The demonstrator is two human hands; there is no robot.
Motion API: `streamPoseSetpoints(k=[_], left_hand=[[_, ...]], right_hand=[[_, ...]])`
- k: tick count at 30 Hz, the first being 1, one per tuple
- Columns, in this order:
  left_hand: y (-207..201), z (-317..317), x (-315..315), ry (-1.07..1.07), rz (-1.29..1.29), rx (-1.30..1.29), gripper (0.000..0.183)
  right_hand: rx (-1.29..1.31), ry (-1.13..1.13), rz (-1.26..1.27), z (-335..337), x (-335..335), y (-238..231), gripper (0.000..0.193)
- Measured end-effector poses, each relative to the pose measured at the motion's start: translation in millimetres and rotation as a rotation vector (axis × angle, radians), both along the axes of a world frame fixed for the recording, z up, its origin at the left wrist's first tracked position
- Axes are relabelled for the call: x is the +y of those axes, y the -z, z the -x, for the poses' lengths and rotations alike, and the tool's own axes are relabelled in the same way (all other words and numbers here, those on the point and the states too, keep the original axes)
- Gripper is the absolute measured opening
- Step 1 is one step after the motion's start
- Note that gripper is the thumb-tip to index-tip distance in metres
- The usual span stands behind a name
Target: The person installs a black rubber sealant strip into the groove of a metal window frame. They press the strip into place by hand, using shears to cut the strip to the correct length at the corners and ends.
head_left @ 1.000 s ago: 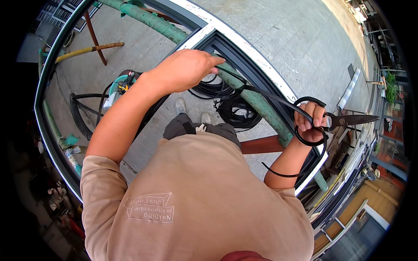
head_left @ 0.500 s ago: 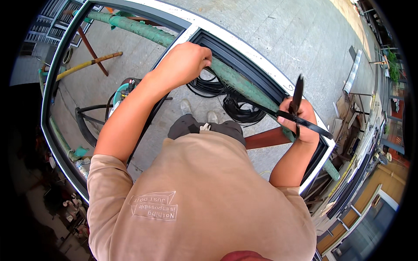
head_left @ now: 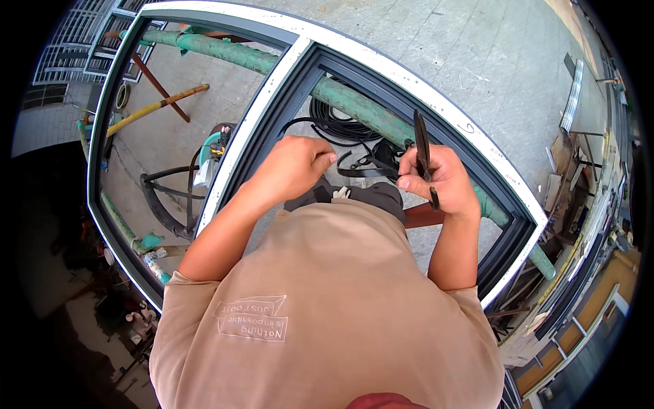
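My left hand (head_left: 294, 165) is closed, thumb against curled fingers. A black rubber strip (head_left: 300, 121) arcs up behind its knuckles toward the coil below; the grip itself is mostly hidden. My right hand (head_left: 443, 180) holds dark scissors (head_left: 422, 140), blades pointing up and a handle loop showing under the palm. Between its thumb and fingers runs another length of black strip (head_left: 368, 172), its curled end reaching toward my left hand. Both hands are over the right-hand opening of a large white and dark grey frame (head_left: 402, 58).
Green wrapped pipes (head_left: 361, 105) run beneath the frame. On the floor lies a coil of black strip (head_left: 334, 123). A yellow pole (head_left: 157, 109) and a dark hose (head_left: 157, 204) show through the left opening. Scrap lengths (head_left: 565, 198) pile up at the right.
Both hands have drawn back from the frame's far bar toward my body, and my right hand has moved left. The strip stretched between them now shows a loose, curled end near my right hand.
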State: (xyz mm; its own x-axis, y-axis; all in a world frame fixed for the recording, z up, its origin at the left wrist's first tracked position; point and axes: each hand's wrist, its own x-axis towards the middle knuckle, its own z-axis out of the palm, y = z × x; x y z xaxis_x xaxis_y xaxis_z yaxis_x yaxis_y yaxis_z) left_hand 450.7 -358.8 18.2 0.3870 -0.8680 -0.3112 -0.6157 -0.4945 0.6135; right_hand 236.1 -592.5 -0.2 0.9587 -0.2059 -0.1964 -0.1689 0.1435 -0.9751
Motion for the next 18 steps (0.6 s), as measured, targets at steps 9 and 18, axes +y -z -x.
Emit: streamPoseSetpoints(k=[9,18], left_hand=[[105.9,13.3,-19.6,-0.755,0.182,0.849,0.051],[96.3,28.7,-24.4,-0.799,0.236,1.061,0.035]], right_hand=[[-0.004,-0.262,0.221,-0.7,-20.7,6.2,0.026],[-0.012,-0.155,0.047,10.4,-17.2,30.0,0.026]])
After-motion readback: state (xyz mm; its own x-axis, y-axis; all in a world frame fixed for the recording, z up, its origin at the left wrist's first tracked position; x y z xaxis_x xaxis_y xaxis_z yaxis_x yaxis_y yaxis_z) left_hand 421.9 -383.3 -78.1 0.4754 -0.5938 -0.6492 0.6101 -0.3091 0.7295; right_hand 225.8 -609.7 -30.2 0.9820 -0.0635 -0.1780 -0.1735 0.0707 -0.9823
